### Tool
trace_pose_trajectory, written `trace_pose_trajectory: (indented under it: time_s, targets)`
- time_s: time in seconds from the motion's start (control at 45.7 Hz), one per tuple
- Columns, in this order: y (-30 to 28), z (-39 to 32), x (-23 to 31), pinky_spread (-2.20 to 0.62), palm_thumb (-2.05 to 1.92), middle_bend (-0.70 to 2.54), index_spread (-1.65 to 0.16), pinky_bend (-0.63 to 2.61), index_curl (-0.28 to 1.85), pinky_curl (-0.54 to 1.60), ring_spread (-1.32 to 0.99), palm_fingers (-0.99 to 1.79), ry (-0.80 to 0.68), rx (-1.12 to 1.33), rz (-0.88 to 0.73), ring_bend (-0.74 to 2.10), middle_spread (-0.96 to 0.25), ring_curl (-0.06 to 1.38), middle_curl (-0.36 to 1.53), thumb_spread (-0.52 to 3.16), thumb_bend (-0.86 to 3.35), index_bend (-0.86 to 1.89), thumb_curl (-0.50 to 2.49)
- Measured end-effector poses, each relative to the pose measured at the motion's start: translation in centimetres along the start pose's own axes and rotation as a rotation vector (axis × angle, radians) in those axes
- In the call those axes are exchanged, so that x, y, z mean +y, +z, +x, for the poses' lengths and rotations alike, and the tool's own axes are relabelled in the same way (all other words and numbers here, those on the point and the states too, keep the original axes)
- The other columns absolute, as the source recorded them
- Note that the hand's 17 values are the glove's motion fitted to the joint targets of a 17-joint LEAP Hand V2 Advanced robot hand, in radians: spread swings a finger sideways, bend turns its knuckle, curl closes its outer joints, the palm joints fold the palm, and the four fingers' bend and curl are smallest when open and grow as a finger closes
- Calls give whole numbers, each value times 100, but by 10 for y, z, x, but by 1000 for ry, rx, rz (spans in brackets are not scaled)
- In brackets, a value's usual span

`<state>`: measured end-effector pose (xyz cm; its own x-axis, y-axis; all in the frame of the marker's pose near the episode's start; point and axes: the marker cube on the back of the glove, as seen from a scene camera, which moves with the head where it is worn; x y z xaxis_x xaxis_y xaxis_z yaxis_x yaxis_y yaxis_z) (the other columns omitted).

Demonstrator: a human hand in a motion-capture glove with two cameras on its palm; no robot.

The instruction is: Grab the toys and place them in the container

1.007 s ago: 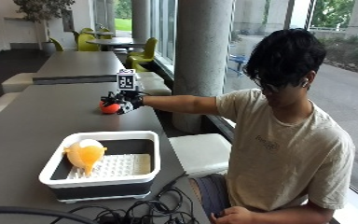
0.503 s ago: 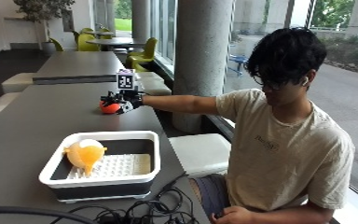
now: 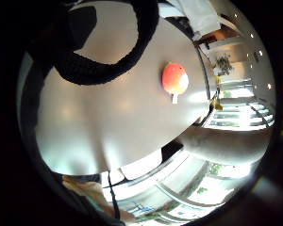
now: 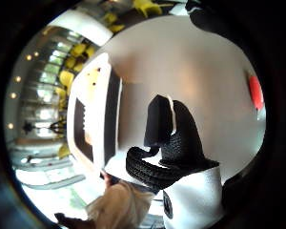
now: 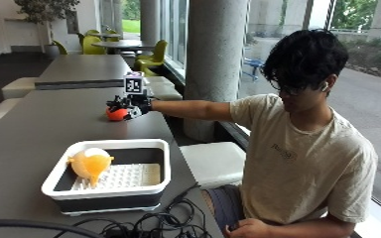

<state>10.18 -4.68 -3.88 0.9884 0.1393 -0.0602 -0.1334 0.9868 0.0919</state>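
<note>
Progress looks about halfway: yellow toy (image 5: 89, 165) already sits in the white container (image 5: 158, 171), red toy (image 5: 116, 114) still on the bench (image 5: 45, 124), gloved grip (image 5: 132, 105) just above it, can't tell if closed

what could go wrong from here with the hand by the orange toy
The gloved right hand hovers over the round orange toy without gripping it, so a nudge may roll it across the table. The container sits well back toward the person, so the toy could slip on the way. A yellow toy already occupies one side.
</note>
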Motion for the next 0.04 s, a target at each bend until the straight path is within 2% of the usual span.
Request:
trace_pose_trajectory:
  time_s: [0.044]
  targets:
    - [-1,2,0,-8,0,12,-33,95,46,37,-18,-6,-3,26,1,29,-13,39,21,146,-1,20,28]
